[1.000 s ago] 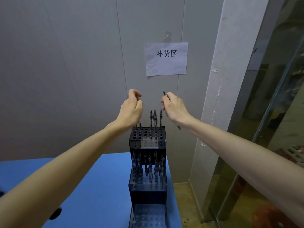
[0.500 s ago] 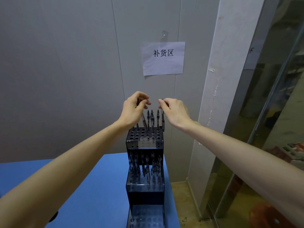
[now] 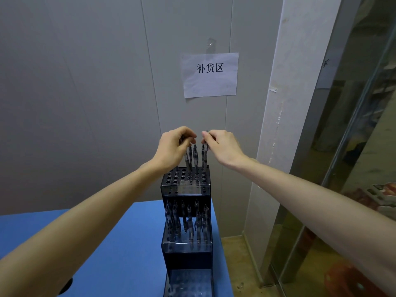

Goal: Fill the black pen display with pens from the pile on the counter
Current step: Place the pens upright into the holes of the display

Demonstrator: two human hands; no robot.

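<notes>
Blue counter, stepped black plastic pen display: left hand and right hand each pinch a dark pen over its top tier.

A blue counter carries the black pen display.

A white paper sign with black characters hangs taped on the grey panelled wall. Right of it stands a scuffed white pillar, then a glass partition.
</notes>
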